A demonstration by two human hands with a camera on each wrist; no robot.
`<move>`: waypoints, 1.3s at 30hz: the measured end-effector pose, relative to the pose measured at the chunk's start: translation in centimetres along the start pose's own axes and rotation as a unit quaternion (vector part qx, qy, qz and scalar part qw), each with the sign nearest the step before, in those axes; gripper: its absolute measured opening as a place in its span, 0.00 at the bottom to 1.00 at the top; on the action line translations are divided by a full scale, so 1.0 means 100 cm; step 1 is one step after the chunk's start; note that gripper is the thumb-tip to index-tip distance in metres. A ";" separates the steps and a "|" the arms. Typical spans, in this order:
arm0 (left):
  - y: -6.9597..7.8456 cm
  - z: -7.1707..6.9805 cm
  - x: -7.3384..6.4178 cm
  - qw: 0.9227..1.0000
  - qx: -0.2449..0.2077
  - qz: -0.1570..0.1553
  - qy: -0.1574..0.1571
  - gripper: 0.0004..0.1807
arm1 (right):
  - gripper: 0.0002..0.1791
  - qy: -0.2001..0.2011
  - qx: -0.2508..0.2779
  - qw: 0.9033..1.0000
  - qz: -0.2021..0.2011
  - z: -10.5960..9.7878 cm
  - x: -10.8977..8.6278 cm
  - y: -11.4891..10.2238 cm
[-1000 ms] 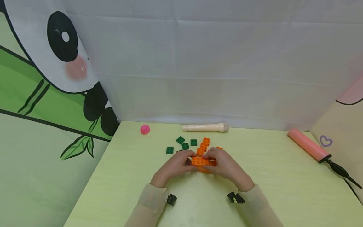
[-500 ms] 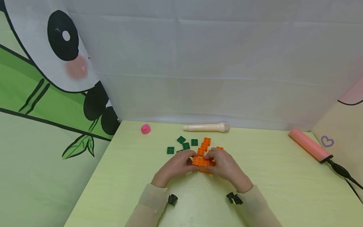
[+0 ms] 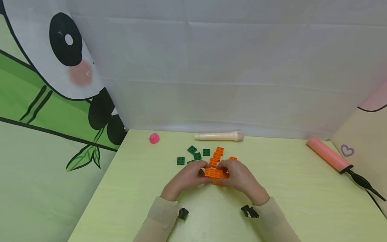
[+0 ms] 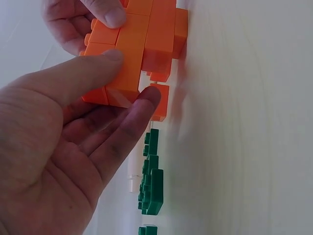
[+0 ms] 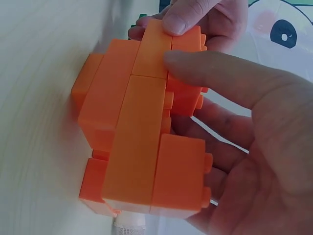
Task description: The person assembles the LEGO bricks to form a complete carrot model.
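orange bricks, stacked together
left hand and right hand both pinch them; likely light, stiff, smooth (might pop apart), best held by their broad sides.

The brick assembly is uniformly orange; the small loose bricks are dark green. The tabletop is pale yellow-green, faintly grained. The microphone is cream, the knob-like piece pink, the cylinder coral. The left panel bears a green, white and black cartoon print.
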State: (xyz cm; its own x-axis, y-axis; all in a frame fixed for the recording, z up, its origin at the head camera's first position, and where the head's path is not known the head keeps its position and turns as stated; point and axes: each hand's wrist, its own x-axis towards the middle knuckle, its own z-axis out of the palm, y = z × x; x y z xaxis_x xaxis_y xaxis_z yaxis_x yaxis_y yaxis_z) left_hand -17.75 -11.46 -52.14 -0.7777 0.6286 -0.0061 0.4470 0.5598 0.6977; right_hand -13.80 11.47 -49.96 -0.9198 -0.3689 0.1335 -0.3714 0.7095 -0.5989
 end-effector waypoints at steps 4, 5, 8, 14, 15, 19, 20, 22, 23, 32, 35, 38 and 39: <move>-0.001 -0.002 -0.004 1.000 0.002 0.007 -0.001 0.17 | 0.15 0.004 -0.012 1.000 0.012 0.005 -0.002 -0.006; -0.001 -0.002 -0.005 1.000 0.002 0.008 -0.002 0.17 | 0.15 0.006 -0.015 1.000 0.018 0.006 -0.002 -0.008; -0.002 -0.003 -0.008 1.000 0.001 0.010 -0.004 0.17 | 0.16 0.015 -0.018 0.999 0.035 0.009 -0.004 -0.013; -0.004 -0.003 -0.012 1.000 -0.004 0.008 -0.007 0.17 | 0.17 0.035 -0.015 0.998 0.047 0.015 -0.007 -0.018; -0.004 -0.003 -0.011 1.000 -0.003 0.008 -0.007 0.17 | 0.17 0.040 -0.016 0.998 0.047 0.015 -0.008 -0.018; -0.003 -0.002 -0.010 1.000 -0.003 0.006 -0.009 0.17 | 0.18 0.056 -0.016 0.997 0.051 0.016 -0.010 -0.019; -0.003 -0.002 -0.010 1.000 -0.002 0.006 -0.009 0.17 | 0.18 0.057 -0.015 0.997 0.053 0.016 -0.010 -0.019; -0.002 -0.002 -0.010 1.000 -0.002 0.006 -0.010 0.17 | 0.18 0.055 -0.010 0.997 0.059 0.016 -0.010 -0.019; -0.002 -0.003 -0.010 1.000 -0.001 0.006 -0.010 0.16 | 0.18 0.052 -0.006 0.997 0.061 0.016 -0.010 -0.019; -0.003 -0.003 -0.013 1.000 -0.001 0.007 -0.014 0.17 | 0.17 0.003 0.022 0.999 0.030 0.014 -0.007 -0.011; -0.003 -0.003 -0.013 1.000 -0.001 0.012 -0.013 0.17 | 0.21 -0.017 0.047 0.998 0.024 0.008 -0.008 -0.008; -0.003 -0.003 -0.012 1.000 0.000 0.015 -0.011 0.18 | 0.25 -0.025 0.084 0.996 0.021 -0.003 -0.010 -0.003; -0.003 -0.003 -0.012 1.000 0.001 0.015 -0.010 0.18 | 0.25 -0.021 0.093 0.995 0.023 -0.006 -0.011 -0.001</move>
State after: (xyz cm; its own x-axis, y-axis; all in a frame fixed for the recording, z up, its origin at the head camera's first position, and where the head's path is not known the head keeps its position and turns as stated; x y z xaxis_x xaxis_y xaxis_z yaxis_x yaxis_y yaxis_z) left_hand -17.09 -12.56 -52.13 -0.7550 0.6557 -0.0007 0.4702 0.5422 0.6964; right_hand -12.81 12.18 -49.56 -0.9277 -0.3665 0.0709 -0.2955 0.6049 -0.7394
